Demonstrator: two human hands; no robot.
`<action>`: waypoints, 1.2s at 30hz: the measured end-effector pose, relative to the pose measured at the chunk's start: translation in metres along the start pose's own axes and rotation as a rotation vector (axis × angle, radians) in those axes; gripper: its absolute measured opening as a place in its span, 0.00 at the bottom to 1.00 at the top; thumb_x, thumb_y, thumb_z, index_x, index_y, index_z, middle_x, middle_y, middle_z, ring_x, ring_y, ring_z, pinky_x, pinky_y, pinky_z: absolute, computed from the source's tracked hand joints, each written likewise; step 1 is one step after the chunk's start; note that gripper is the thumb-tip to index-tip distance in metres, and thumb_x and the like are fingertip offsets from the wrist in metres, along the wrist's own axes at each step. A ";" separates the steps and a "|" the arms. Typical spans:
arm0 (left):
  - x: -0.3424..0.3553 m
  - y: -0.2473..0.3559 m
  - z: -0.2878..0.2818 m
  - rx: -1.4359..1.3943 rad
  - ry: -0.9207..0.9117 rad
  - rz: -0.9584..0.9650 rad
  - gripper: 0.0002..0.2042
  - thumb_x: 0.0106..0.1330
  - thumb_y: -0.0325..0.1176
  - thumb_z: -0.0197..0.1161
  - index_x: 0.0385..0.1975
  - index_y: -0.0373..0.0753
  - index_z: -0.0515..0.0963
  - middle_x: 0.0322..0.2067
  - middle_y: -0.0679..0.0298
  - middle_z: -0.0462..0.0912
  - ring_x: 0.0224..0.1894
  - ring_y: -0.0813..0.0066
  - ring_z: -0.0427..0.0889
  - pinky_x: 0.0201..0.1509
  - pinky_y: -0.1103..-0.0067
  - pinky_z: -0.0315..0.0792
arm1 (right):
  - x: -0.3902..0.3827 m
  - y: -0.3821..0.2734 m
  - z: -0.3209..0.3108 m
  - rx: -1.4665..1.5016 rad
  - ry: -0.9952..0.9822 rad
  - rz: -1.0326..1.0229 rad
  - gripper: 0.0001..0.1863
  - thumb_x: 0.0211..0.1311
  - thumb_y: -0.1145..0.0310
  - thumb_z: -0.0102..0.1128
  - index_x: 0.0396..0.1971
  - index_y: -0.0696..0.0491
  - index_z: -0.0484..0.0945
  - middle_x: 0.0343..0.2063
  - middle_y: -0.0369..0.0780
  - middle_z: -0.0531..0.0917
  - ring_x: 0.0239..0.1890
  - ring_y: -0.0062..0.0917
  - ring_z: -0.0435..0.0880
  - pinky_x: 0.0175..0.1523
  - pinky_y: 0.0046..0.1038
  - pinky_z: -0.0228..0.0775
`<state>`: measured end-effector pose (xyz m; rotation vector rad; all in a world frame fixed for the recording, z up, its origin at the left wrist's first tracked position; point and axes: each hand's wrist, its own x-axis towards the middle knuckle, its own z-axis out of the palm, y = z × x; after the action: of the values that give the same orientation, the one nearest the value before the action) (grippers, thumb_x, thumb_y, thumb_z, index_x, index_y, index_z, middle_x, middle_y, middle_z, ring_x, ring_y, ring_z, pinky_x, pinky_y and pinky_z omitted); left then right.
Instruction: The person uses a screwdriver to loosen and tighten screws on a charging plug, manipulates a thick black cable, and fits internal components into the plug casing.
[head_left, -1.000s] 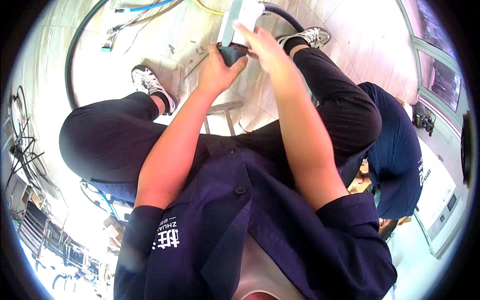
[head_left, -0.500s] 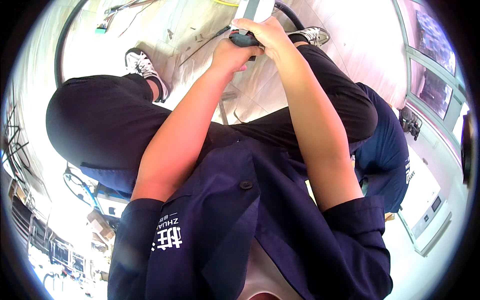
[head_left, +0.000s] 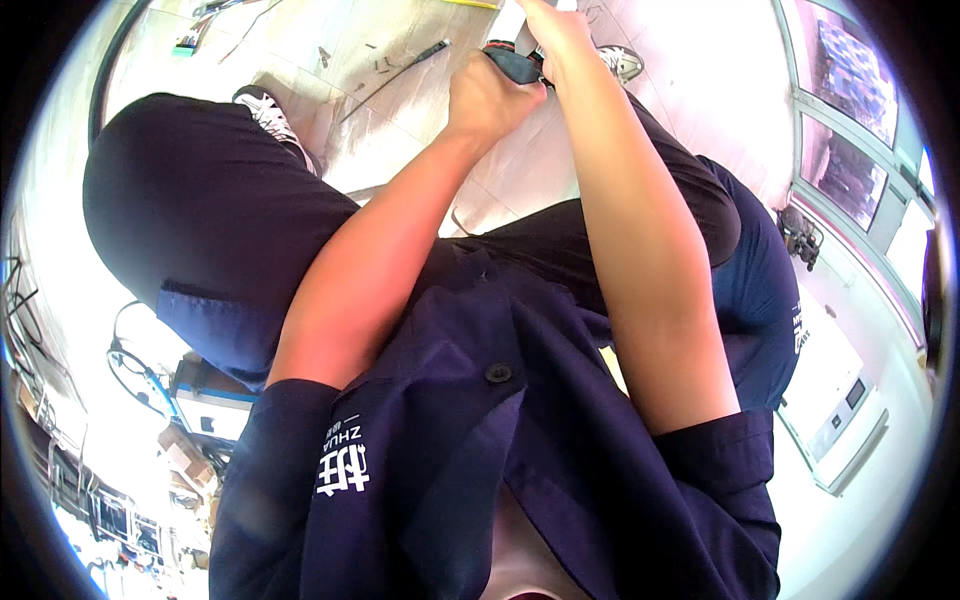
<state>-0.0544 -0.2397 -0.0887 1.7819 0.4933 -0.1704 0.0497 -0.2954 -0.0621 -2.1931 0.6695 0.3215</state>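
Both my arms stretch forward to the top edge of the view. My left hand [head_left: 488, 100] is closed around a dark grey, rounded object with a red accent [head_left: 513, 64], whose exact kind I cannot make out. Just right of it and farther up, my right hand [head_left: 560, 35] grips a white, long piece with a grey band [head_left: 512, 22]. The top edge of the picture cuts off that piece and some of my right fingers. The dark object lies against the near end of the white piece; whether they are joined I cannot tell.
On the pale tiled floor lie a thin dark rod with a thicker end [head_left: 400, 75], small dark scraps and some wires. My black-trousered legs [head_left: 200, 200] spread on both sides. A person in dark blue [head_left: 760, 290] is close at my right. A white cabinet [head_left: 830, 390] stands beyond.
Both hands have shifted a little toward the upper right in the view, with the dark object and the white piece. My right hand has slid farther up, partly out of the picture.
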 end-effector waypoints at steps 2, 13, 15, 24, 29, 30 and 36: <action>0.007 -0.013 0.012 -0.038 0.037 0.037 0.27 0.43 0.43 0.75 0.34 0.25 0.76 0.33 0.43 0.85 0.39 0.51 0.87 0.44 0.67 0.80 | 0.008 -0.002 0.001 -0.148 0.082 0.056 0.47 0.39 0.44 0.77 0.54 0.64 0.74 0.52 0.53 0.80 0.57 0.41 0.79 0.57 0.34 0.73; 0.007 -0.009 0.023 0.018 -0.016 -0.071 0.34 0.40 0.46 0.80 0.38 0.23 0.73 0.33 0.44 0.84 0.36 0.51 0.86 0.43 0.68 0.80 | 0.012 -0.001 -0.012 -0.443 0.005 -0.206 0.41 0.44 0.42 0.72 0.49 0.63 0.79 0.47 0.58 0.82 0.54 0.45 0.82 0.58 0.38 0.73; 0.008 -0.008 0.016 -0.129 -0.168 -0.156 0.32 0.42 0.44 0.79 0.40 0.25 0.75 0.34 0.49 0.85 0.34 0.58 0.86 0.40 0.70 0.81 | 0.012 -0.007 -0.015 -0.455 -0.025 -0.142 0.42 0.44 0.42 0.72 0.50 0.63 0.79 0.47 0.58 0.82 0.53 0.45 0.82 0.57 0.38 0.73; 0.018 -0.020 0.005 -0.696 -0.460 -0.493 0.13 0.50 0.33 0.77 0.32 0.37 0.81 0.28 0.65 0.83 0.26 0.77 0.81 0.31 0.81 0.80 | 0.007 0.005 -0.005 -0.395 0.009 -0.218 0.41 0.50 0.44 0.69 0.55 0.62 0.74 0.47 0.59 0.82 0.53 0.48 0.81 0.58 0.40 0.72; 0.012 -0.024 0.003 -0.659 -0.405 -0.508 0.12 0.48 0.32 0.77 0.29 0.34 0.83 0.29 0.62 0.84 0.26 0.78 0.82 0.29 0.82 0.80 | 0.001 0.010 0.003 -0.436 0.072 -0.199 0.43 0.52 0.44 0.68 0.60 0.61 0.68 0.50 0.59 0.80 0.56 0.51 0.79 0.61 0.42 0.69; 0.012 -0.026 0.003 -0.629 -0.400 -0.523 0.12 0.48 0.32 0.77 0.29 0.34 0.82 0.29 0.63 0.84 0.25 0.78 0.81 0.28 0.82 0.79 | 0.001 0.011 0.005 -0.412 0.079 -0.217 0.43 0.52 0.44 0.68 0.60 0.61 0.68 0.49 0.59 0.80 0.56 0.50 0.79 0.61 0.41 0.69; 0.007 -0.033 0.000 -0.622 -0.371 -0.578 0.14 0.48 0.35 0.77 0.29 0.33 0.82 0.27 0.63 0.83 0.22 0.78 0.80 0.26 0.83 0.78 | -0.008 0.008 0.009 -0.377 -0.039 -0.283 0.39 0.54 0.46 0.66 0.59 0.58 0.71 0.48 0.59 0.81 0.54 0.48 0.81 0.59 0.40 0.71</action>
<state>-0.0617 -0.2314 -0.1204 0.9394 0.6890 -0.6611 0.0382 -0.2900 -0.0699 -2.5930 0.2846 0.3635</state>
